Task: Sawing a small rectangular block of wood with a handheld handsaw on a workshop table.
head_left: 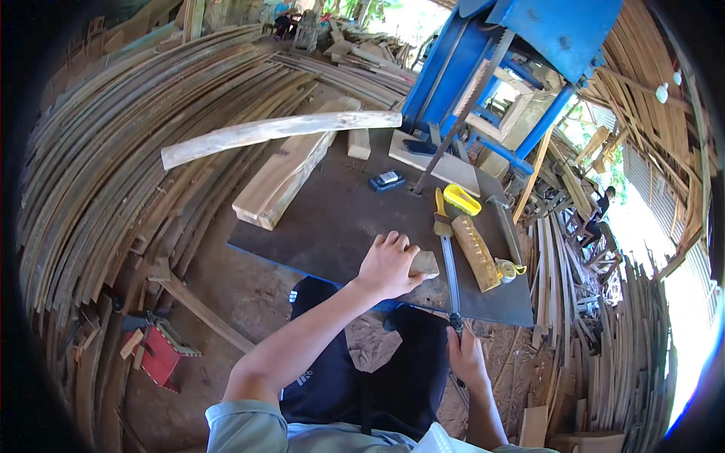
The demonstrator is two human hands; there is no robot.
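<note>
My left hand (387,267) is closed on a small pale wood block (425,264) at the near part of the dark worktable (340,219). To its right, my right hand (467,356) is wrapped round the dark lower end of a long, narrow metal tool (450,275). The tool's kind is unclear; its flat bar lies over the table and points away from me. Beyond its far end sits a yellow-handled brush (440,208). A curved wood piece (476,253) with notches along it and a yellow tape measure (507,270) lie right of the bar.
A blue bandsaw (445,83) rises at the far side, its blade (468,106) passing down to the table. Nearby are a yellow oval object (461,199) and a small dark device (387,180). Beams (291,170) lie left; stacked planks (136,136) fill the floor. A person (600,215) is far right.
</note>
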